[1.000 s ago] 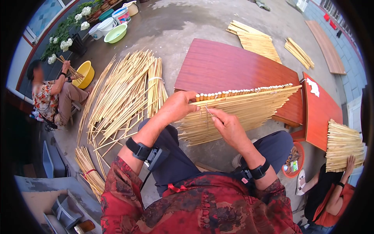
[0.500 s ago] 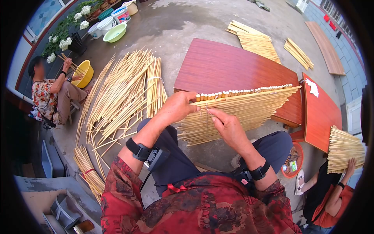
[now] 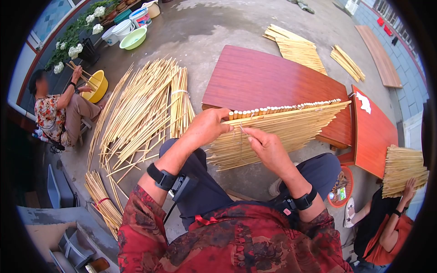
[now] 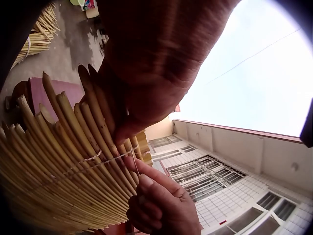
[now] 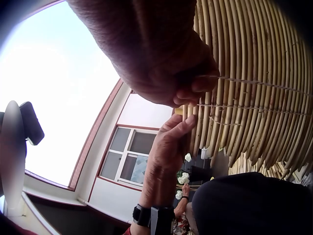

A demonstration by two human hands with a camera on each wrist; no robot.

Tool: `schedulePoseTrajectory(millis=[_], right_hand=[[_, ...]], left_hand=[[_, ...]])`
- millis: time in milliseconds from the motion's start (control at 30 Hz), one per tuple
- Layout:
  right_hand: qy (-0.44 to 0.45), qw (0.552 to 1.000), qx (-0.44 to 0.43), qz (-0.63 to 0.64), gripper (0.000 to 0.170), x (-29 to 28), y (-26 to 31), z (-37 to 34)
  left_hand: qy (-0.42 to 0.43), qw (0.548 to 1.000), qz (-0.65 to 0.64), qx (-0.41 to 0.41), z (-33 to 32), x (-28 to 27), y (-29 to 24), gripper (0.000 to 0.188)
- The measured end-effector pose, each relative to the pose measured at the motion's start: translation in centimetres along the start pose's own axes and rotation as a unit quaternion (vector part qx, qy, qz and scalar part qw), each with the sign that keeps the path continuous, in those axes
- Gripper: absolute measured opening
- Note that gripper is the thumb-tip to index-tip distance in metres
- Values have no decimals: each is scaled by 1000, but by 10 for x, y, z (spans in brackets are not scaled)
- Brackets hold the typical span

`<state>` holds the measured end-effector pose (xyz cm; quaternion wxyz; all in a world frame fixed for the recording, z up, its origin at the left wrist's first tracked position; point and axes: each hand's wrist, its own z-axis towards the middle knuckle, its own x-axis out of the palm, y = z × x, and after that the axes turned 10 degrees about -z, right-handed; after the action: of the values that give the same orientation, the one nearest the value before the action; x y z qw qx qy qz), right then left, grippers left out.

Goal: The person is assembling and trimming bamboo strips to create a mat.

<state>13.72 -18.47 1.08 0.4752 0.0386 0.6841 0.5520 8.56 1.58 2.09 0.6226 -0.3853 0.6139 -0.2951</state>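
A mat of straight yellow stalks [image 3: 277, 132], bound by rows of thread [image 5: 264, 83], hangs over the edge of the reddish-brown board [image 3: 273, 75], its cut ends lined up along the top. My left hand [image 3: 207, 127] grips its near top corner, thumb on the front face and fingers behind. Just right of that thumb, my right hand [image 3: 268, 148] pinches a thin pale needle-like piece [image 4: 135, 161] between thumb and forefinger. Its tip meets the thread row at the outermost stalks in the left wrist view. The right palm is hidden in its own wrist view.
Loose stalks [image 3: 136, 109] and a tied bundle [image 3: 104, 200] lie left. A seated person [image 3: 59, 109] holds sticks by a yellow basin [image 3: 96, 86]. At right, another person [image 3: 391, 227] holds a stalk mat [image 3: 403, 170] near an orange basket [image 3: 342, 186] and a second red board [image 3: 375, 132].
Both my hands stay nearly still at the mat's corner. The seated person's sticks and hands have shifted a little, and the person at right has moved the other mat slightly.
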Motion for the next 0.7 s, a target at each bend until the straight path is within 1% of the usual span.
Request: schedulePoseTrajectory(millis=[133, 200, 333, 400, 433, 500, 600, 633, 700], right_hand=[[-22, 999, -28, -13, 27, 0, 2, 0], [-14, 1000, -19, -12, 28, -1, 2, 0], [-18, 1000, -11, 5, 28, -5, 4, -1], [16, 1000, 16, -8, 29, -9, 7, 1], [17, 1000, 15, -9, 29, -9, 6, 1], [-6, 999, -24, -21, 29, -6, 1, 0], [-7, 999, -36, -27, 28, -6, 4, 0], [-6, 999, -36, -27, 28, -7, 5, 0], [2, 1000, -11, -23, 27, -8, 6, 0]], left_hand=[[-3, 1000, -14, 15, 1, 1, 2, 28], [14, 999, 28, -17, 1, 0, 2, 31], [9, 1000, 23, -1, -1, 0, 1, 30], [9, 1000, 27, -8, -2, 0, -2, 29], [8, 1000, 27, -8, -2, 0, -2, 29], [6, 999, 39, -8, -2, 1, -2, 29], [6, 999, 38, -10, -1, 1, 0, 29], [5, 999, 37, -10, -1, 1, 0, 29], [6, 999, 32, -5, -1, 1, 1, 30]])
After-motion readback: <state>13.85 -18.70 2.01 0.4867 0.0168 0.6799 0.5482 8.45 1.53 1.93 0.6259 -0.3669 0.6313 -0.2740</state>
